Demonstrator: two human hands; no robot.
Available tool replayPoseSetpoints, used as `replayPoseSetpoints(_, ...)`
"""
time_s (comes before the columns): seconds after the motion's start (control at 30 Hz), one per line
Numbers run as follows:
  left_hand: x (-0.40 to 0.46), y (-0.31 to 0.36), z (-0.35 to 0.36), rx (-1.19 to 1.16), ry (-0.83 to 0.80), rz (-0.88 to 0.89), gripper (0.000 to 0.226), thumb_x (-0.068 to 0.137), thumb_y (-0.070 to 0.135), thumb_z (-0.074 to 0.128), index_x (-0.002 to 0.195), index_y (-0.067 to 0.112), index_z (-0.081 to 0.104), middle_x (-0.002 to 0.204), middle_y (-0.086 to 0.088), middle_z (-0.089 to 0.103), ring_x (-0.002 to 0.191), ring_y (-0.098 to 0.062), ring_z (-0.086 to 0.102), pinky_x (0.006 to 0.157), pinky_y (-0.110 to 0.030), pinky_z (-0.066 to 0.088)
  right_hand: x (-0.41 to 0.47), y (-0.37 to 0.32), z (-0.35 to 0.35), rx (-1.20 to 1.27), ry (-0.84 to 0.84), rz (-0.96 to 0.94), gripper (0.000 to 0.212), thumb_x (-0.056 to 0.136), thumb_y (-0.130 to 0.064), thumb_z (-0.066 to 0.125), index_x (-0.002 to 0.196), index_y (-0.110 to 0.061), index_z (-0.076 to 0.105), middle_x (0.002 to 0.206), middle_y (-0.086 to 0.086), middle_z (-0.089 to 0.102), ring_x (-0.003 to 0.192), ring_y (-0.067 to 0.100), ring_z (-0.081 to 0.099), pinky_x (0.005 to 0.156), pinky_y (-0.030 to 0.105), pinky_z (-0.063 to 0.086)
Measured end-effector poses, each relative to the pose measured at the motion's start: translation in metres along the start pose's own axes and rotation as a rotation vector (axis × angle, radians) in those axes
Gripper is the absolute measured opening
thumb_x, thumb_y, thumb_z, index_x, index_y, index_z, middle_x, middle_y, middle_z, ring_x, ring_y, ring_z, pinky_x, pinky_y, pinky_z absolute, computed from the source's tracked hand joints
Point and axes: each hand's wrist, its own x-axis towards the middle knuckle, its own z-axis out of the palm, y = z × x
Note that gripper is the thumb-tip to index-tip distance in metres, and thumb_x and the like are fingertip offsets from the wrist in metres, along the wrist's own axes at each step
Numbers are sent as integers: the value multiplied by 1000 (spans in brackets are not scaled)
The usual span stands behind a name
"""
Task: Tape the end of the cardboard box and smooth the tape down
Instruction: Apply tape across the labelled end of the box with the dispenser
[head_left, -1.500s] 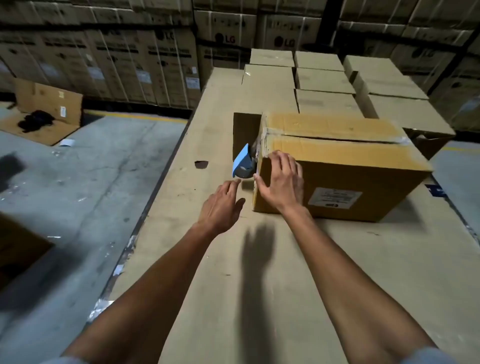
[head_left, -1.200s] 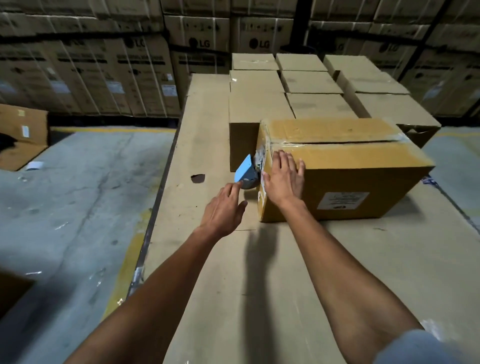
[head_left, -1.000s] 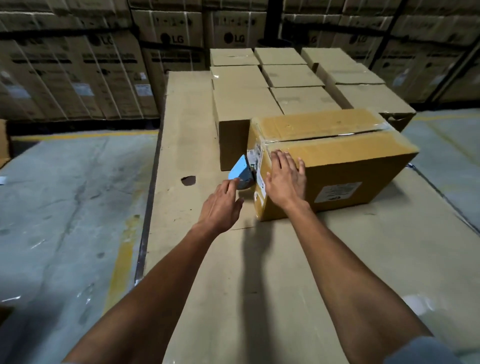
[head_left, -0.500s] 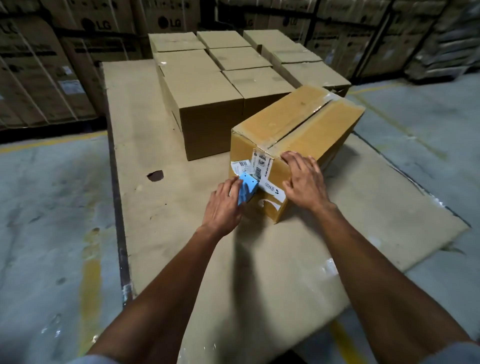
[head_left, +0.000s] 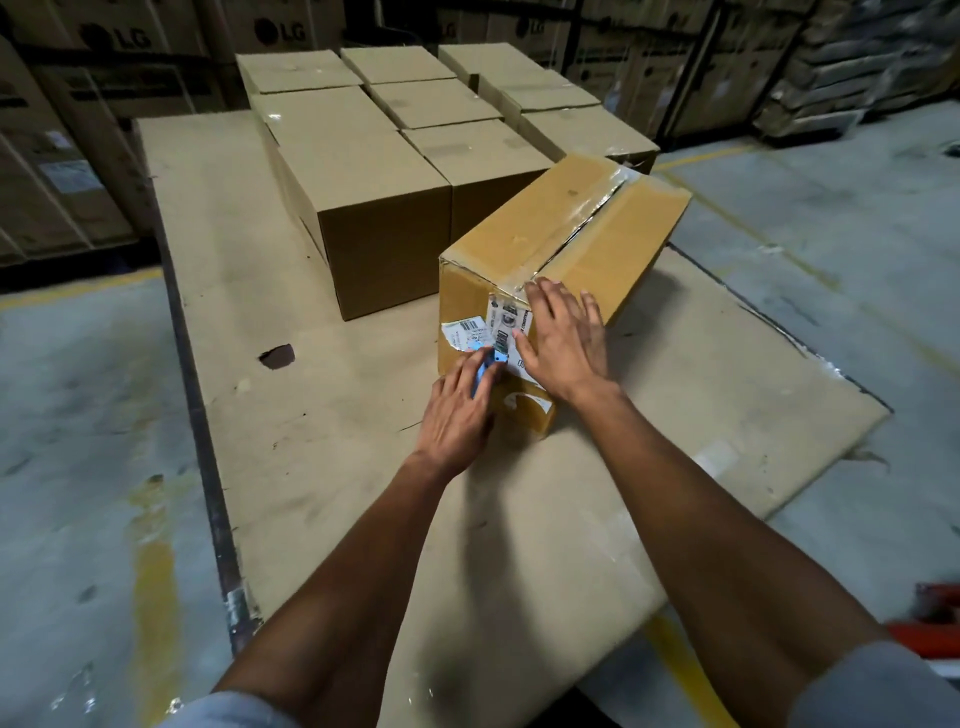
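Note:
A yellow-brown cardboard box (head_left: 561, 228) lies on a cardboard sheet, its near end turned toward me. Clear tape (head_left: 576, 228) runs along its top seam and over the near edge onto the end face, which carries white labels. My left hand (head_left: 457, 410) is shut on a blue tape dispenser (head_left: 485, 366), pressed low against the box's end face. My right hand (head_left: 563, 338) lies flat with fingers spread on the end face, just below the top edge, over the tape. Most of the dispenser is hidden by my left hand.
Several closed cardboard boxes (head_left: 363, 171) stand in rows behind and left of the taped box. The cardboard sheet (head_left: 322, 395) has a dark hole (head_left: 278, 357) to the left. Concrete floor surrounds it. Stacked cartons line the back wall. Something orange (head_left: 930, 634) sits at the lower right.
My view has swung around to face the box's end. My left hand has drawn the dispenser down the end face. My right hand has shifted from the box's side onto that end.

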Motion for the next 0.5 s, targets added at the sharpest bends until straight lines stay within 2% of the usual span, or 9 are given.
replayPoseSetpoints(0.2,16,-4,7,-9,14,37,87,87,15,81,162,9,36,172,-20,24,160,-47,19,124,-62,36,5,-3,12,-58,-30,70,68,105,-60,29,159,-19,33,164,6,40,151,27,39,122,55,27)
replayPoseSetpoints(0.37,21,-7,16,-29,19,55,83,88,9,77,162,8,39,167,-22,33,156,-50,25,123,-62,39,2,3,13,-75,-15,73,66,105,-62,32,157,-22,36,163,2,42,149,25,42,118,52,35)
replayPoseSetpoints(0.5,18,-8,22,-30,26,73,84,88,1,67,165,7,34,169,-22,30,159,-48,23,127,-59,32,3,-1,13,-65,-14,91,65,101,-64,40,153,-24,40,159,2,47,146,24,46,116,51,36)
